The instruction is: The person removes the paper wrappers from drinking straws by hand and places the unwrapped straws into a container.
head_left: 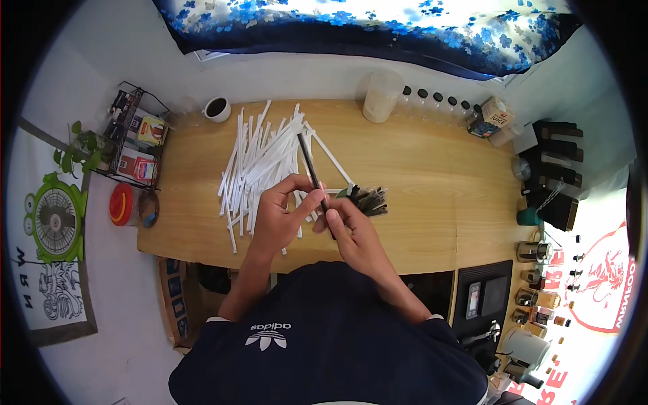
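A long black drinking straw (307, 156) slants up and away in front of my chest. My left hand (283, 210) pinches it near its middle between thumb and fingers. Lower down, the thumb and fingers of my right hand (354, 236) close on the same straw. Beneath and beyond my left hand spreads a loose pile of white paper-wrapped straws (260, 158). Just past my right hand lies a bunch of dark straws (370, 201), partly hidden by the fingers.
The wooden table (432, 175) carries a dark-filled cup (217, 109), a cloudy plastic container (383, 96), several black-capped bottles (437, 104) and a juice carton (491, 116) along its back. A wire rack (140, 135) and red-lidded jar (121, 204) stand left; a black scale (483, 300) sits lower right.
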`<act>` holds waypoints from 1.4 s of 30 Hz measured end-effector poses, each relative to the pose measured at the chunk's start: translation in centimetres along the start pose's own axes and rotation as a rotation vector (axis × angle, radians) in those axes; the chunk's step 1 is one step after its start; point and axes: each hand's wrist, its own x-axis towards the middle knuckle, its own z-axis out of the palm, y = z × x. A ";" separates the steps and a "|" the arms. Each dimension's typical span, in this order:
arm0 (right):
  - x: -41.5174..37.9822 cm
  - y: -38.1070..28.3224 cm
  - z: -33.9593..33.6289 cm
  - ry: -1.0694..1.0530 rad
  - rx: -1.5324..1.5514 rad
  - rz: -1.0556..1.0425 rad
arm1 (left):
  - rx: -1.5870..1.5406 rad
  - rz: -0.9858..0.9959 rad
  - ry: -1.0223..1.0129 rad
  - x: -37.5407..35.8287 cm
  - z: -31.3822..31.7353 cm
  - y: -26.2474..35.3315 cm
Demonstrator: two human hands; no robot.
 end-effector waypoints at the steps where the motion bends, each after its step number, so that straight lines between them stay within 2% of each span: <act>1: -0.3 0.6 0.0 -0.003 0.002 0.009 | 0.046 -0.017 -0.004 -0.2 0.0 0.0; 4: -1.2 2.0 0.0 -0.151 -0.166 0.062 | 0.072 -0.044 0.008 -0.7 0.0 -0.3; 11: -3.5 3.3 0.2 -0.213 -0.137 0.072 | 0.083 -0.034 0.087 -0.7 -1.5 -0.3; 15: -3.9 3.3 0.0 -0.219 -0.141 0.076 | 0.184 0.037 0.089 -0.4 -2.2 -0.4; 18: -3.9 3.0 -0.2 -0.223 -0.156 0.068 | -0.014 0.003 0.171 -0.3 -1.5 0.5; 20: -4.0 2.8 -0.3 -0.237 -0.178 0.055 | -0.024 0.021 0.193 -0.1 -1.7 0.9; 25: -4.6 4.0 -0.4 -0.225 -0.131 0.090 | -0.018 0.065 0.271 0.1 -3.1 1.0; 28: -4.8 4.4 -0.4 -0.133 -0.062 0.086 | 0.007 0.064 0.307 -0.1 -4.0 0.8; 42: -4.8 4.6 -1.8 -0.053 -0.139 0.080 | -0.090 0.053 0.489 -1.0 -5.1 -0.9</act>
